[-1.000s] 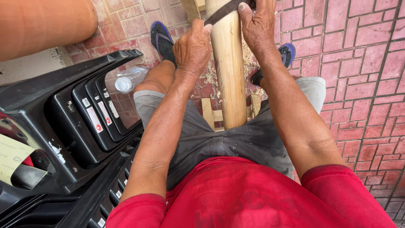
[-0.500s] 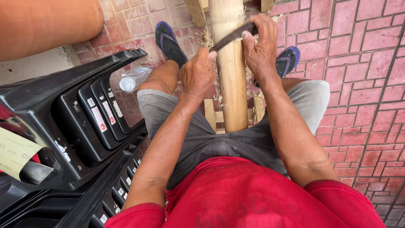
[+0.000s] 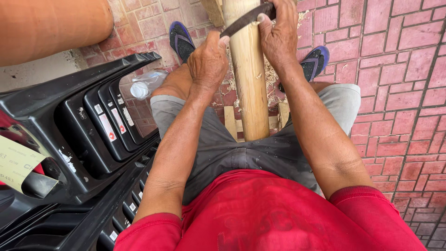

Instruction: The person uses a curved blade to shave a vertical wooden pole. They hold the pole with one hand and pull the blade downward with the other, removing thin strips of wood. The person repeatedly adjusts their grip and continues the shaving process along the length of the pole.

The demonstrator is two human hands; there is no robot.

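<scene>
Both hands have shifted along the pole since half a second ago, the dark blade now sitting a little higher in the view than it did then. The left hand [image 3: 207, 59] is closed on the near end of the curved blade [image 3: 246, 19], its thumb pressed against the metal, just left of the bamboo pole [image 3: 248, 79]. The right hand [image 3: 278, 35] is closed around the blade's far end, on the right side of the pole, so the blade lies slanted across the pole's front between the two hands. The pole stands upright between the person's knees, running down over the grey shorts [image 3: 232, 148]. Pale shavings [image 3: 272, 76] lie on the red brick floor [image 3: 399, 93] near the blue sandals [image 3: 180, 39]. Stacked black plastic chairs [image 3: 69, 135] stand to the left, with a clear plastic bottle [image 3: 146, 83] beyond them.
</scene>
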